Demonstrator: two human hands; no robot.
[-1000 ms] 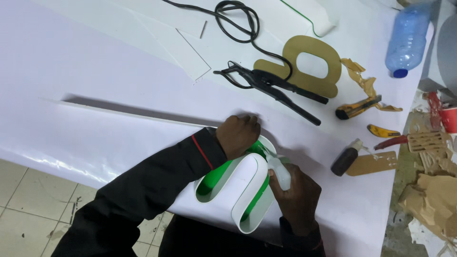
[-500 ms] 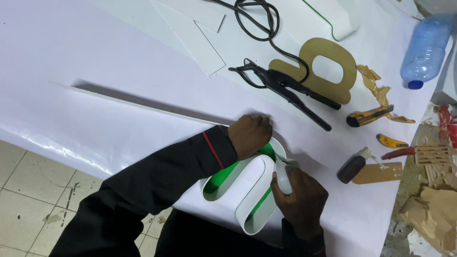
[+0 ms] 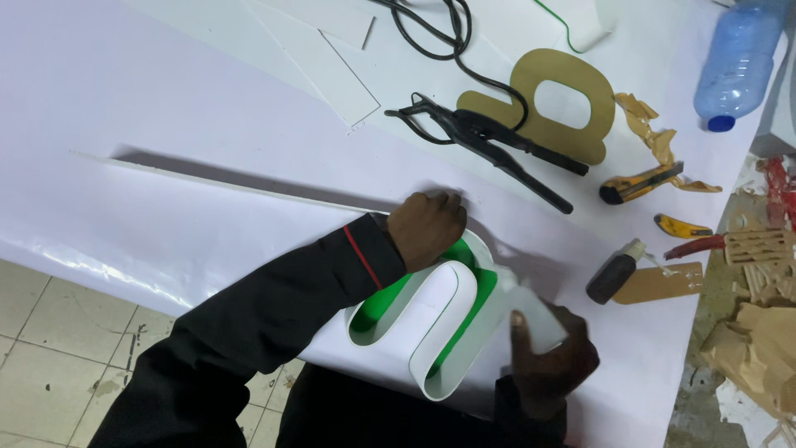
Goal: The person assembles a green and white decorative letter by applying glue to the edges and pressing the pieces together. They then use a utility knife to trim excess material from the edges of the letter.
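A white channel letter with green inside (image 3: 431, 319), bent in an S-like curve, lies on the white table (image 3: 166, 99) near its front edge. My left hand (image 3: 427, 228) is closed over the letter's upper curve and presses on it. My right hand (image 3: 551, 357) sits at the letter's right side and grips a small white bottle (image 3: 535, 319) whose tip points up toward the letter's wall. A long white strip (image 3: 232, 184) runs left from my left hand across the table.
A black hinged heating tool with its cord (image 3: 489, 141), a gold letter cutout (image 3: 551, 99), a yellow utility knife (image 3: 643, 182), a dark small bottle (image 3: 612, 275), a brown tag (image 3: 663, 284) and a blue plastic bottle (image 3: 742, 58) lie beyond. Cardboard scraps (image 3: 759, 340) pile up at right.
My right hand has slid down and right along the letter with the white bottle. My left hand stays on the upper curve. The view has shifted slightly.
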